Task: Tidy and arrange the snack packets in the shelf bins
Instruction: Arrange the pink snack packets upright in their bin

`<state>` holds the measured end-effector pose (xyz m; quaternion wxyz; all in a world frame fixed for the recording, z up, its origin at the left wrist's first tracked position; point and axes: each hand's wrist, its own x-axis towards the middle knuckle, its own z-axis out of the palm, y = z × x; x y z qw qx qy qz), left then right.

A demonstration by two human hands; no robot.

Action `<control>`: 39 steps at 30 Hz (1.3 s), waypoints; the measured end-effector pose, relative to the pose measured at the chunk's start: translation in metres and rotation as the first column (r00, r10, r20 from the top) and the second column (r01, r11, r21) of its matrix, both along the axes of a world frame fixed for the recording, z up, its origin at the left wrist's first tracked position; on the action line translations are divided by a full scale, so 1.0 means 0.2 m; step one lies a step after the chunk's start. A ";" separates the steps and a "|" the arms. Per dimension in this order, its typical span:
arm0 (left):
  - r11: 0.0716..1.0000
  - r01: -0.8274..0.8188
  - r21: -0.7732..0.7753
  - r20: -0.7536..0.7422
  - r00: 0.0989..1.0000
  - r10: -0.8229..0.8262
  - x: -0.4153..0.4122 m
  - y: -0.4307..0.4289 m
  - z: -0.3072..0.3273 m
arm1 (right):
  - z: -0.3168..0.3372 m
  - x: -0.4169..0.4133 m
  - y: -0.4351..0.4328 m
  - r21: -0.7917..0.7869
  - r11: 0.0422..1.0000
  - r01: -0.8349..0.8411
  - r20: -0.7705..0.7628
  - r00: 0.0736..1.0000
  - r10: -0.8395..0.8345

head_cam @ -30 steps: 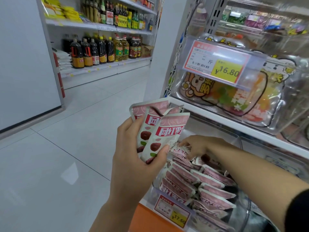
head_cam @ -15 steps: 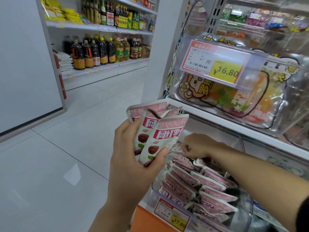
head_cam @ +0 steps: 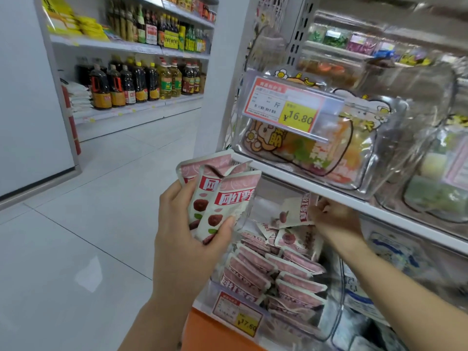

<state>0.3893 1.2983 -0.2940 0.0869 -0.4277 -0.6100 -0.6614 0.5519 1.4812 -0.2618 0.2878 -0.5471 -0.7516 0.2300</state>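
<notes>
The left grip [head_cam: 192,239] curls round three fanned packets [head_cam: 228,198], standing at its one o'clock. Beyond, rowed packets [head_cam: 278,274] fill the clear bin [head_cam: 338,307]. The right grip [head_cam: 336,221] pinches a single packet [head_cam: 293,211] at its nine o'clock, above them.

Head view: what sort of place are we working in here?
Most likely a small grocery or convenience store. The clear bins carry price tags, identical packets fill the lower one, and rows of bottles stand in the background.
</notes>
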 end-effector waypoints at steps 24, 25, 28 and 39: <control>0.997 0.045 -0.056 -0.192 0.980 -0.055 0.08 -0.01 -0.05 | 0.02 0.19 -0.18 0.316 0.799 -0.511 0.764 0.636 0.106; 0.996 0.060 -0.064 -0.194 0.978 -0.071 0.08 -0.01 -0.05 | 0.03 0.18 -0.18 0.307 0.792 -0.528 0.771 0.626 0.119; 0.986 0.112 -0.120 -0.181 0.974 -0.133 0.09 -0.02 -0.05 | 0.06 0.15 -0.19 0.254 0.805 -0.536 0.689 0.684 0.238; 0.707 0.610 -0.358 0.251 0.792 -0.556 0.17 -0.06 0.00 | 0.19 0.22 -0.38 -0.201 0.717 -0.668 0.109 0.712 0.694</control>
